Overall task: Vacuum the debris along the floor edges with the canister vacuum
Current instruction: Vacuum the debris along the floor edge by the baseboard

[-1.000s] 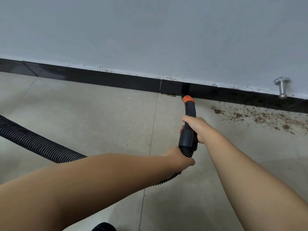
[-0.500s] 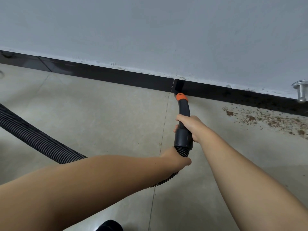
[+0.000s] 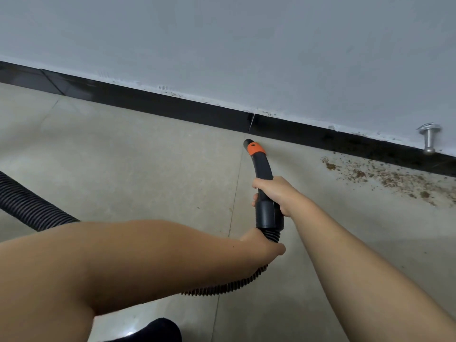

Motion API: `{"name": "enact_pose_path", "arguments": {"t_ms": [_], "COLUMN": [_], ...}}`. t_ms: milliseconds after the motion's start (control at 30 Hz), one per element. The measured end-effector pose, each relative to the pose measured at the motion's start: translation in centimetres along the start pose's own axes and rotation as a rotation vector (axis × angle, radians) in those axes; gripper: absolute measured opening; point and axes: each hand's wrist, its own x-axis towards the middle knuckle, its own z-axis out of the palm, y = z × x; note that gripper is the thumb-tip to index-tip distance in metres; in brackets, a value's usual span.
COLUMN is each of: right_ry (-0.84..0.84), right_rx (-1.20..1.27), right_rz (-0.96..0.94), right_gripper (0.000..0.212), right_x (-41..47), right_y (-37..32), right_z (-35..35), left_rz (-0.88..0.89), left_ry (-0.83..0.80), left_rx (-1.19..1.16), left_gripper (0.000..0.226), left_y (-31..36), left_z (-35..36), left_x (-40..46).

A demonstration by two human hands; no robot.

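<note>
Shifted since half a second ago: the nozzle mouth, then touching the black glossy skirting board (image 3: 172,108), now sits just short of it, above the beige tiled floor (image 3: 123,169).

Item 1: black curved plastic vacuum nozzle with an orange collar (image 3: 261,174). Long axis runs away from the person toward the skirting, bowing slightly left at the far end; open mouth points at the base of the skirting beside a tile joint.

Item 2: right hand (image 3: 275,193). Fingers wrapped round the nozzle's middle, thumb on its left side; the collar lies beyond the knuckles.

Item 3: left hand (image 3: 262,248). Just behind the right hand, curled round the black ribbed flexible hose (image 3: 32,208) where it enters the nozzle cuff; fingers mostly hidden behind the wrist.

Item 4: hose run. Passes under the left forearm and reappears far to the left of both hands.

Item 5: brown crumbly debris (image 3: 385,177). Scattered along the floor edge, well to the right of the right hand.

Item 6: silver metal door stop (image 3: 429,139). Fixed to the grey painted wall (image 3: 222,45), above the debris.
</note>
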Motion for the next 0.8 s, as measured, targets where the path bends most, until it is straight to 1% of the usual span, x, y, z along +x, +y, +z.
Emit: {"name": "enact_pose_path", "arguments": {"t_ms": [167, 367, 567, 667, 800], "right_ry": [0.138, 0.242, 0.311, 0.316, 0.335], "right_rx": [0.122, 0.324, 0.456, 0.464, 0.452], "right_rz": [0.052, 0.12, 0.132, 0.158, 0.149], "right_gripper": [0.016, 0.014, 0.01, 0.011, 0.012], "right_x": [-1.9, -4.9, -7.1, -8.1, -8.3], "right_y": [2.7, 7.3, 10.6, 12.1, 13.9], "right_z": [-4.3, -7.1, -11.4, -14.4, -18.4], "left_rz": [0.001, -0.043, -0.031, 0.0, 0.03], "left_ry": [-0.099, -0.209, -0.258, -0.265, -0.239], "left_rx": [0.112, 0.266, 0.391, 0.419, 0.416], "left_gripper": [0.019, 0.017, 0.017, 0.015, 0.014], "left_y": [1.2, 0.5, 1.4, 2.2, 3.4], "left_z": [3.0, 6.5, 11.1, 13.9, 18.0], "left_x": [-0.7, -2.3, -2.3, -2.7, -2.2]}}
